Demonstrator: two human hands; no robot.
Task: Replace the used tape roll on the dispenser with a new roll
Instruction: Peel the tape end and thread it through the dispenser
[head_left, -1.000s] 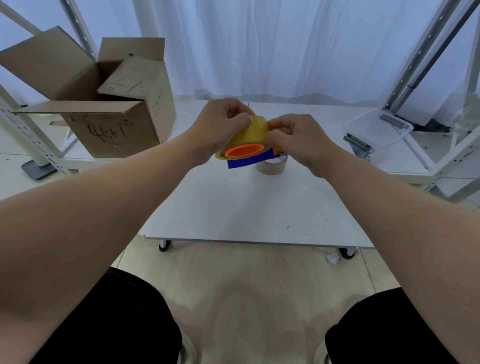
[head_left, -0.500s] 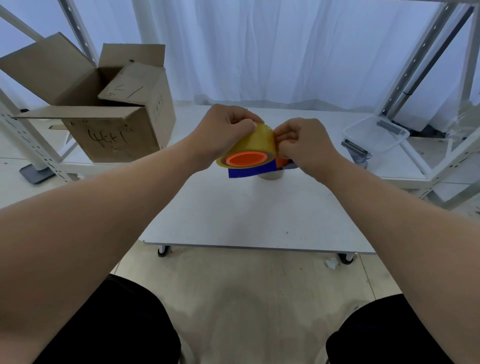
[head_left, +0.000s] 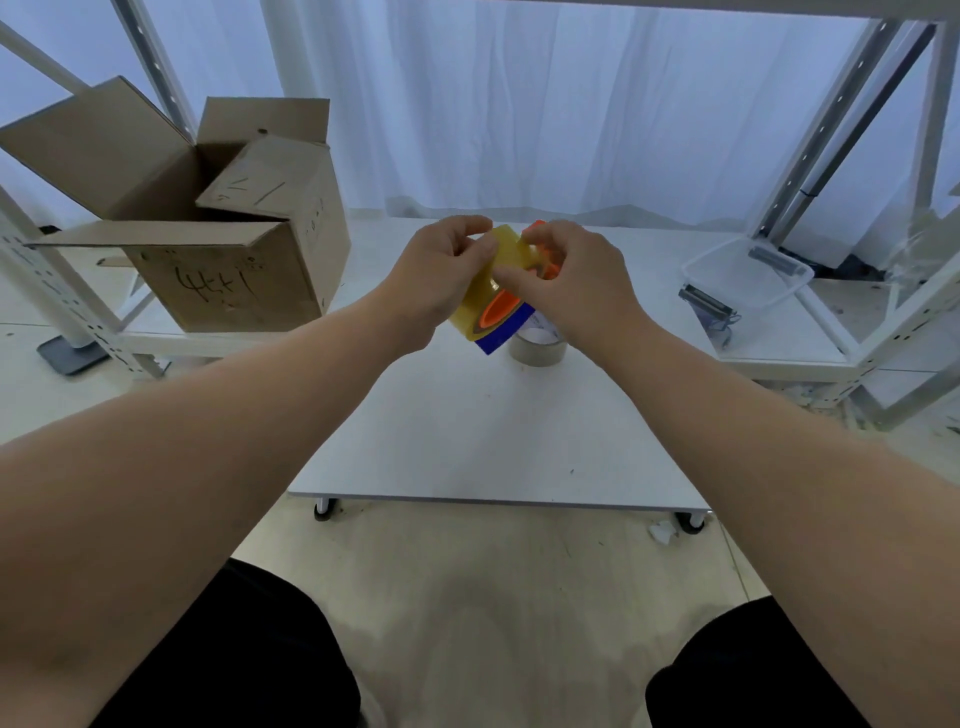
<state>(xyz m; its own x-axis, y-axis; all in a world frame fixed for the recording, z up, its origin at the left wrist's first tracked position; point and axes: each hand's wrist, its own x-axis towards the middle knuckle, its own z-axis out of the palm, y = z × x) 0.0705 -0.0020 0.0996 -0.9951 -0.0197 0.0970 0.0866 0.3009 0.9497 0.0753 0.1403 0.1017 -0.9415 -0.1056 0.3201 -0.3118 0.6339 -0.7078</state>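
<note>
The yellow tape roll (head_left: 470, 312) is up in the air above the tabletop (head_left: 493, 431), held between both hands. It sits on the tape dispenser (head_left: 506, 326), which shows an orange middle and a blue side plate. The left grip (head_left: 436, 280), a bare hand, has its fingers and thumb curled round the roll. The right grip (head_left: 576, 280) has its fingers curled over an orange part of the dispenser, and its thumb presses on the roll. The hands hide most of the dispenser, so its handle and cutting edge cannot be seen.

Just below the right grip, a pale tape roll (head_left: 540, 349) lies flat on the tabletop. The dispenser and the right grip cover its far side.

The tabletop is white and stands on small wheels. Its near edge is well below the grips, with bare board in between.

Far to the left of the left grip is an open cardboard box (head_left: 234, 270) with writing on it, on a low shelf. Far to the right of the right grip is a clear plastic tub (head_left: 743, 283) holding something dark that is hard to make out. A white curtain (head_left: 519, 104) hangs behind, with metal frame posts (head_left: 810, 140) on both sides. The floor (head_left: 467, 597) is pale.
</note>
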